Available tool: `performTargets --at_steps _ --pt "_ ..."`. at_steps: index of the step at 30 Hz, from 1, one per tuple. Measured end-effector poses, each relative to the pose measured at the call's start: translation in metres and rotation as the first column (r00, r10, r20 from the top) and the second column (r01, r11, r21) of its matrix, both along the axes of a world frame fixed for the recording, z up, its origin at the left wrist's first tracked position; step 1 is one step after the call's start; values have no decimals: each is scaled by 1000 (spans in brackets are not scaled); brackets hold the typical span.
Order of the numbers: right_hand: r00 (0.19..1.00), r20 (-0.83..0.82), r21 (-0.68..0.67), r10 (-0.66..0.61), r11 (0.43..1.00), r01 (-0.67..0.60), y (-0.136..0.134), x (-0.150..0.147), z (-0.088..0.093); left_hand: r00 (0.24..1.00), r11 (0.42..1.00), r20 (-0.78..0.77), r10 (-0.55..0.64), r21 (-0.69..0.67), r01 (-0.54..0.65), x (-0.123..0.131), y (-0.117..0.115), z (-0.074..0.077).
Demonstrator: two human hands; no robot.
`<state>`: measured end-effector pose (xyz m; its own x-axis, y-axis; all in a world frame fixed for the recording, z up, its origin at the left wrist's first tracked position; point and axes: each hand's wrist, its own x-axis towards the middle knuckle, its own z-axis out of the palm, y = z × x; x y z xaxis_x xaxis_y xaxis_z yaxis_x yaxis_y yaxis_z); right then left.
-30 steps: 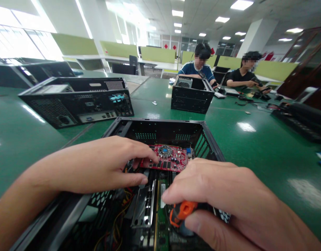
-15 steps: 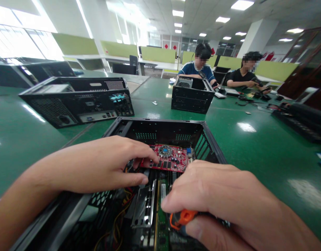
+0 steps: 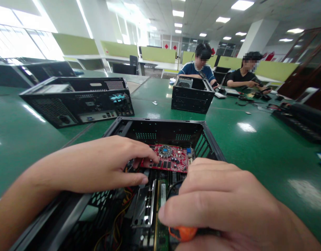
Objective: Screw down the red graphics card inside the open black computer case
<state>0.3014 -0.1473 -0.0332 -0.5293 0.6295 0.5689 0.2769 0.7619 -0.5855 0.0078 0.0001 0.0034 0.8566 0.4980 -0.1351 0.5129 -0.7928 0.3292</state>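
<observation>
A black computer case (image 3: 160, 126) lies open in front of me. Inside it is a red graphics card (image 3: 176, 155) with a round fan. Over the card's left end is my left hand (image 3: 116, 162), its fingertips at the card and its thumb held apart. My right hand (image 3: 218, 198) is wrapped round the orange and dark handle of a screwdriver (image 3: 185, 233), low in the case; its shaft and tip are hidden. Between my hands sit a green memory module (image 3: 162, 209) and a silver metal bracket (image 3: 144, 205).
Another open case (image 3: 79, 101) stands on the green table (image 3: 254, 160) at the far left. A further case (image 3: 192, 96) stands ahead, near two people seated across the table. Loose parts and cables (image 3: 251, 99) lie at the right. Wires (image 3: 118, 223) run along my case's left side.
My right hand has turned on the screwdriver handle, its knuckles shifting slightly and covering more of the handle. My left hand and the graphics card stay in place.
</observation>
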Motion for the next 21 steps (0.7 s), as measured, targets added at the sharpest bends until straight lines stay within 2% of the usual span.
performTargets --at_steps 2,5,9,13,21 --pt "999 14 -36 -46 998 46 -3 0 4 1000 1000 14 -14 -14 14 -2 2 -3" --pt "979 58 -70 -196 977 199 -5 -1 12 999 999 36 -17 -39 18 -5 4 -5" --pt "929 -9 6 -370 929 370 2 -4 12 1000 999 17 2 -35 -2 -5 4 -4" --pt "906 23 125 -423 900 417 9 -4 7 1000 999 30 7 -31 -6 -5 4 -3" --pt "891 30 149 -453 884 444 10 -7 10 999 999 37 13 -51 -11 -5 4 -3"
